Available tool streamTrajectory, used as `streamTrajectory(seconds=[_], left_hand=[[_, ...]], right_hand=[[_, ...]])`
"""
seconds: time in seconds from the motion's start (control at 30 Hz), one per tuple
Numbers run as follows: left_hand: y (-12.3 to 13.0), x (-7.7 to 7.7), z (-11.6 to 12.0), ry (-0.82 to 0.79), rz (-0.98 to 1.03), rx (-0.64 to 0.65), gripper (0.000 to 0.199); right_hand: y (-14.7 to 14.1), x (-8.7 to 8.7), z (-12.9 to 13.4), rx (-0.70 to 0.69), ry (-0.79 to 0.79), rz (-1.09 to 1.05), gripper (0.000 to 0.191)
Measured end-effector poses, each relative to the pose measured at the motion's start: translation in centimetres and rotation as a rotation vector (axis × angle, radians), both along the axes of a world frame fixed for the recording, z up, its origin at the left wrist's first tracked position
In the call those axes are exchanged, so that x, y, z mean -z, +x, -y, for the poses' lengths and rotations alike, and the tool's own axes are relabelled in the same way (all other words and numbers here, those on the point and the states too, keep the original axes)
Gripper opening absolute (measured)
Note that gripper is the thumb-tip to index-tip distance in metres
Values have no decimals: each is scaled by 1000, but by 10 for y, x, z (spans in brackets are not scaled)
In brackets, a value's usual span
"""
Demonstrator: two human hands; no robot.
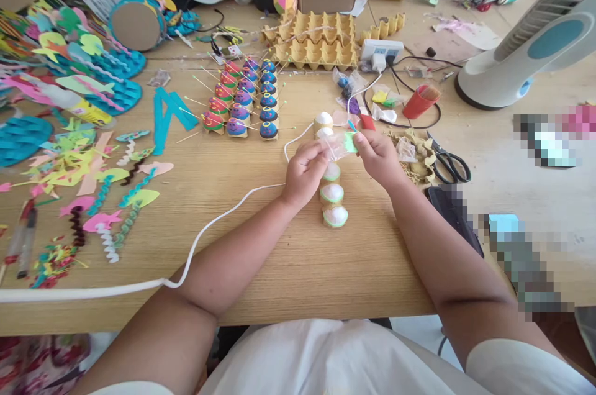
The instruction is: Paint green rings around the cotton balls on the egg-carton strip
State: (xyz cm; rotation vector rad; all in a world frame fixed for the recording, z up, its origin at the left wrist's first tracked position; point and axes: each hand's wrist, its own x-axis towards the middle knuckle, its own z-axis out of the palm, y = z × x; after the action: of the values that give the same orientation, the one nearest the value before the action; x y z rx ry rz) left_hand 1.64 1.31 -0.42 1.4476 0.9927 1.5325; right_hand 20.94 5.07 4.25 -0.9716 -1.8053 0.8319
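Observation:
My left hand (pixel 305 174) pinches one end of a small clear plastic bag (pixel 333 148) above the table. The fingers of my right hand (pixel 379 156) are closed on its other end, where a bright green piece (pixel 349 141), perhaps clay, shows. Directly under both hands runs an egg-carton strip with several white domes (pixel 332 192); the nearer ones have green rims. My hands and the bag hide the strip's middle. Close to my right fingertips lies a red piece (pixel 367 122).
Painted egg-carton rows (pixel 239 112) with pins stand left of centre. Egg trays (pixel 311 41) lie behind. Black-handled scissors (pixel 449 162), a red cup (pixel 421 102) and a power strip (pixel 382 50) are at right. A white cable (pixel 209 216) crosses the left side. Paper cut-outs (pixel 69 159) cover the far left.

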Motion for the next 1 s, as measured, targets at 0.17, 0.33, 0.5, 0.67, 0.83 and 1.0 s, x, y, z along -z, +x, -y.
streamTrajectory(seconds=[0.17,0.33,0.5,0.67,0.83,1.0], left_hand=[[4,1,1,-132,54,-11,36],[1,0,2,17,-127,-158,27],[-3,-3,1,73,-200,-144,36],[-3,-6,0,146,-254,-150,39],[-3,-2,-1,146,-204,-142,40],[0,0,0,97,-202,-142,37]], right_hand=[[1,0,1,-12,68,31,64],[-2,5,1,-32,13,-40,58],[-3,3,2,-114,-97,-120,54],[-1,1,0,-198,-291,-300,53],[-2,1,-1,-224,-374,-346,53],[-3,4,-2,-107,-328,-336,54]])
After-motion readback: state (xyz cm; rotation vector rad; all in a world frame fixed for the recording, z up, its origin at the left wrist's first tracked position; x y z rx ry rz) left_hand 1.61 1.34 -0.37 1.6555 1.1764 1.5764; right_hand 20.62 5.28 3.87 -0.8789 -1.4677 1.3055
